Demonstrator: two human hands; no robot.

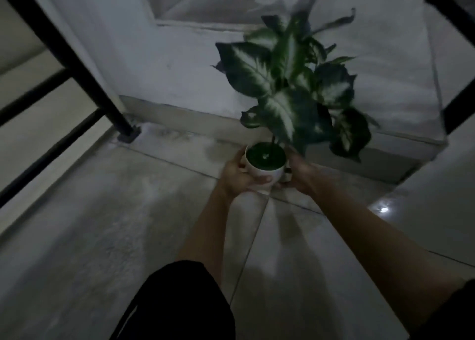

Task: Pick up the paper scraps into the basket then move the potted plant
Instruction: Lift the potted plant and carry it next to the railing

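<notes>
While both hands pressed on the little white pot (264, 171), the grip looked snug: the left hand (237, 175) wrapped the near left side with its thumb across the front, and the right hand (299, 176) cupped the right side. It was too dark and blurry to tell if the pot sat on the floor (102, 224) or hung just above it.

The potted plant (295, 88) was tall and leaned away toward the right, so its big spotted leaves weighed far more than the small pot. That could make it tip over if either hand let go too soon. The pot looked smooth, so it could slip too. The shiny floor tiles might let it slide when set down.

Close behind the plant stood a white wall (180, 64) with a low ledge along its foot. The leaves were near it and could brush or bend there. A black metal post (84, 72) stood well off to the left. Open floor lay near the person and to the left, giving the most room. No paper scraps or basket showed.
</notes>
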